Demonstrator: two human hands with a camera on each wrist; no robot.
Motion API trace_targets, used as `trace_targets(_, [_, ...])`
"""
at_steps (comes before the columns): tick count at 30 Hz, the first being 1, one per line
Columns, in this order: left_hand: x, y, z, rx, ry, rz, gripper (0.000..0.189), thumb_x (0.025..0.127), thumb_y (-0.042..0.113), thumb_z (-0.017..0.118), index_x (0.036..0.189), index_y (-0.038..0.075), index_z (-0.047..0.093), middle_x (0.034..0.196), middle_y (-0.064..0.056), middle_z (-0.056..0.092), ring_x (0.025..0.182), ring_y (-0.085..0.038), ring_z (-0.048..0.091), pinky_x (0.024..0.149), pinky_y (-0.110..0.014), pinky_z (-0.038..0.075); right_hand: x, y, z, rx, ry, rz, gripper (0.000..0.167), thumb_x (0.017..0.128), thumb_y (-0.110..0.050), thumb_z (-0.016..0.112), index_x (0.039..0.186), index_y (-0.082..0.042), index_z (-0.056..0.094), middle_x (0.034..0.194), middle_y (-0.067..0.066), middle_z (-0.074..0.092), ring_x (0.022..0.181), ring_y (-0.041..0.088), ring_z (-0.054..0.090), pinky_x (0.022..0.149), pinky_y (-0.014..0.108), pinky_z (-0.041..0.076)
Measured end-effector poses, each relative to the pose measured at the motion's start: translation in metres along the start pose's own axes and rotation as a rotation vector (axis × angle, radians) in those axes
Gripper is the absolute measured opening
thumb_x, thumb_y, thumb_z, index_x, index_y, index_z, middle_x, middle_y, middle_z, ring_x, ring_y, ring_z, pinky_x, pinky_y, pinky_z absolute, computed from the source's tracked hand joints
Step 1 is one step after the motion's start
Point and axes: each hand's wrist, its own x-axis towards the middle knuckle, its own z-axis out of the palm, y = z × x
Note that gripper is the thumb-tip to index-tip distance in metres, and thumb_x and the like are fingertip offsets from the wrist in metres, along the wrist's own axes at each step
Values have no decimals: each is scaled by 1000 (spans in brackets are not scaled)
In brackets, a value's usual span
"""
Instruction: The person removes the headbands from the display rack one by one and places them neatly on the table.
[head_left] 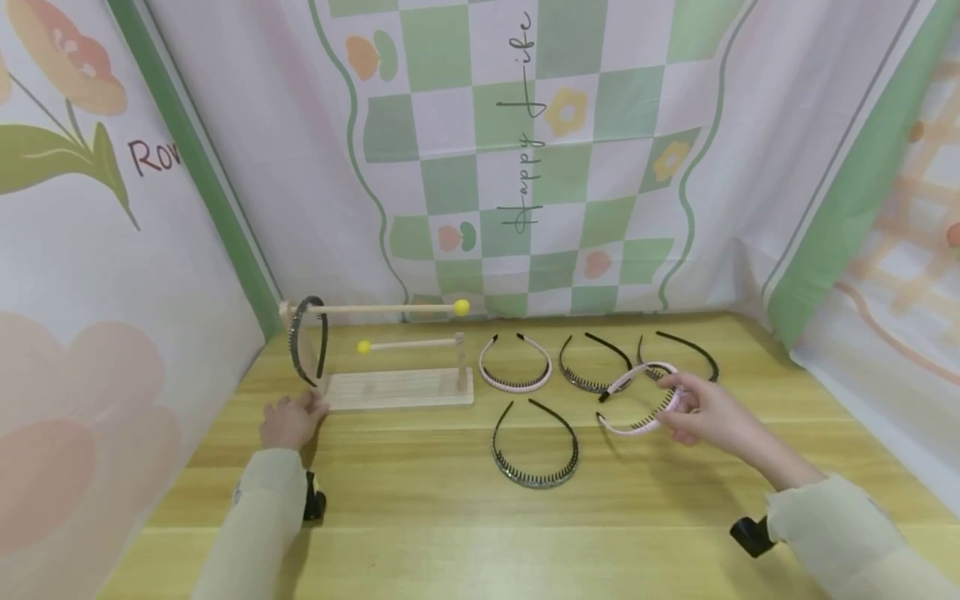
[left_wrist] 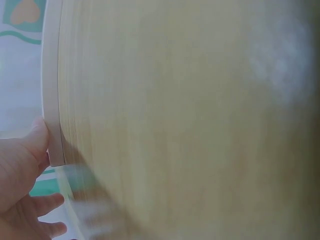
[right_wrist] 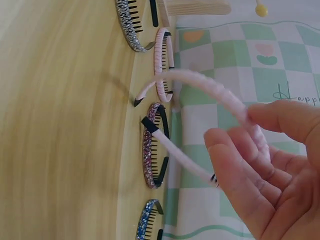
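Note:
A wooden rack (head_left: 401,390) with two horizontal rods, each tipped with a yellow ball, stands at the left. One dark headband (head_left: 307,342) hangs on its upper rod near the left end. My left hand (head_left: 291,419) is at the base's left front corner, pinching it between thumb and a finger in the left wrist view. Above the table at the right, my right hand (head_left: 705,408) grips a pink toothed headband (right_wrist: 205,82) by its curved middle, its black-tipped ends pointing away from the palm. Part of the band is hidden behind my fingers.
Between the rack and my right hand lie another pink headband (head_left: 516,385), a dark glittery headband (head_left: 536,479) nearer me, and a further one (head_left: 592,385) behind. A headband (head_left: 693,346) at the far right is partly covered by the held one. Patterned cloth (head_left: 540,167) hangs behind the table.

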Motion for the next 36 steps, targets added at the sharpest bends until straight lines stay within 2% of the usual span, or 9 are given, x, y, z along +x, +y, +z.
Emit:
trace_targets(4, [-1, 0, 0, -2, 14, 2, 56, 94, 43, 45, 133, 2, 44, 126, -39, 37, 110, -56, 32, 82, -64, 34, -6, 5, 1, 15, -41, 68, 32, 87, -6, 61, 110, 10, 46, 68, 11, 61, 59, 27, 61, 52, 34, 53])
trace_targets(9, [-1, 1, 0, -2, 15, 6, 57, 94, 44, 46, 133, 3, 45, 125, -39, 37, 109, -57, 33, 81, -64, 35, -12, 11, 5, 49, -121, 93, 20, 91, -7, 54, 99, 10, 48, 66, 12, 61, 59, 34, 61, 52, 39, 53])
trace_targets(13, [0, -1, 0, -2, 16, 6, 57, 94, 44, 45, 133, 2, 44, 126, -39, 36, 109, -57, 32, 81, -64, 35, -15, 16, 11, 88, -183, 102, 18, 94, -8, 50, 98, 10, 47, 67, 12, 60, 60, 33, 61, 52, 41, 53])
trace_targets(18, [0, 0, 0, -2, 16, 3, 57, 95, 44, 44, 134, 2, 43, 128, -39, 35, 111, -57, 31, 83, -65, 34, -18, 21, 21, 130, -217, 130, 16, 94, -8, 49, 96, 8, 47, 66, 13, 60, 58, 33, 61, 51, 41, 53])
trace_targets(25, [-3, 0, 0, -10, 22, 10, 55, 94, 41, 46, 133, 2, 45, 127, -39, 36, 110, -57, 32, 83, -65, 33, -19, 26, 33, 102, -256, 129, 12, 91, -9, 53, 92, 3, 54, 60, 11, 60, 49, 27, 59, 41, 33, 49])
trace_targets(30, [-3, 1, -1, -8, 21, 10, 55, 95, 40, 46, 133, 1, 44, 127, -39, 35, 110, -57, 32, 83, -64, 34, -17, 30, 40, 93, -282, 133, 10, 90, -10, 55, 87, -1, 57, 59, 11, 60, 47, 22, 59, 39, 26, 47])
trace_targets(36, [-4, 2, -1, -6, 20, 8, 55, 95, 40, 46, 134, 1, 43, 127, -39, 35, 110, -57, 32, 83, -64, 34, -18, 35, 50, 69, -299, 117, 9, 89, -11, 57, 84, -4, 58, 58, 9, 59, 46, 20, 57, 38, 25, 46])
